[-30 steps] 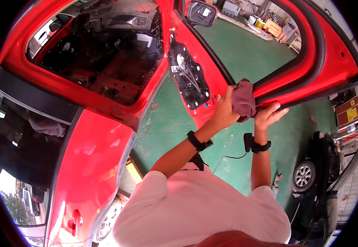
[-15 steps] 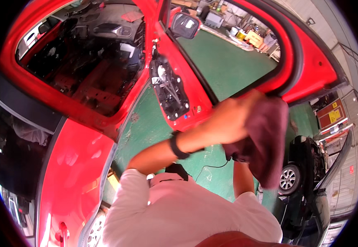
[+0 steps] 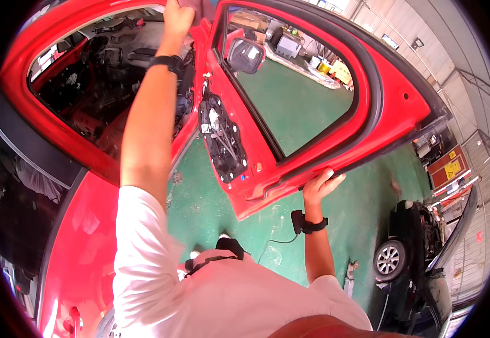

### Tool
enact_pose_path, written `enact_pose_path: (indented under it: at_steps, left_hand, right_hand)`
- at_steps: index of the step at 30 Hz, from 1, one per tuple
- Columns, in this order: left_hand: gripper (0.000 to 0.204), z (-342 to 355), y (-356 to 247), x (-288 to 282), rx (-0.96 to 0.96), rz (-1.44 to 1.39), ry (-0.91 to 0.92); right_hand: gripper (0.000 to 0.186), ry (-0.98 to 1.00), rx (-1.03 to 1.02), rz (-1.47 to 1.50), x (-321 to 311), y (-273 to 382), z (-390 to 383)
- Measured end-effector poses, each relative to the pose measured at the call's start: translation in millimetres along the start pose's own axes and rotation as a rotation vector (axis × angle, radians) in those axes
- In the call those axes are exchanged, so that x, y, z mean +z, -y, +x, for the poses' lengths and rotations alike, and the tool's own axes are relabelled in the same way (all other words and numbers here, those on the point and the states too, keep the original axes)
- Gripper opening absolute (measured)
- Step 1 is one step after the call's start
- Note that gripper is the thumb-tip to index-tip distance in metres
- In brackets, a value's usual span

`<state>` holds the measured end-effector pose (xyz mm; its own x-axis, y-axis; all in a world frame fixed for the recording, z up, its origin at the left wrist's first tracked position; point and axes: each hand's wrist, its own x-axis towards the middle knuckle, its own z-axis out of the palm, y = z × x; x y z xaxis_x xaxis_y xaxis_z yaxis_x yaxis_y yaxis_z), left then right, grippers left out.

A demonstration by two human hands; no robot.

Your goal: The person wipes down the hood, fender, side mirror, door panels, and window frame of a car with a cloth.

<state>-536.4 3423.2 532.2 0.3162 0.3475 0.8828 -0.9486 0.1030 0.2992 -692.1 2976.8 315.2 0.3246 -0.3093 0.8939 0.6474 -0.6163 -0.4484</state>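
Up by the red frame [image 3: 14,73] | left hand [image 3: 178,19] clutches maroon cloth [image 3: 201,8] | right hand [image 3: 319,188] loose at door [image 3: 256,149] | prob wiping, next swipe wants it steady

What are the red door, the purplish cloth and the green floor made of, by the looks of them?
Red door: probably painted metal, glossy, given its highlights and pressed contours.
Purplish cloth: matte fabric, seemingly, showing no gloss; only part shows, so its fibre is unclear.
Green floor: perhaps painted concrete with a slight sheen, judging by its even colour and pale scuffs.
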Motion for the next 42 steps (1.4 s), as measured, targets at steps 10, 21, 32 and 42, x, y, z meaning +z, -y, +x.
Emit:
enact_pose_path:
  at_steps: [10, 21, 32, 42]
  left_hand:
    - [0.051, -13.3, 19.0, 143.0, -0.011, 0.537, -0.042]
    - [0.05, 17.8, -25.0, 157.3, 0.326, 0.636, 0.247]
    - [0.031, -53.8, -153.2, 234.9, 0.398, 0.24, 0.316]
    - [0.044, -15.8, -97.6, 216.0, 0.519, 0.299, 0.286]
  right_hand:
    - [0.047, -0.015, 0.013, 0.004, -3.4, -2.9, -5.8]
    - [0.05, -0.013, 0.068, 0.025, 2.2, -6.1, -9.2]
    - [0.047, -0.085, 0.058, 0.02, 5.0, 8.8, -2.7]
    - [0.047, -0.006, 0.087, 0.008, -0.7, -1.6, -9.1]
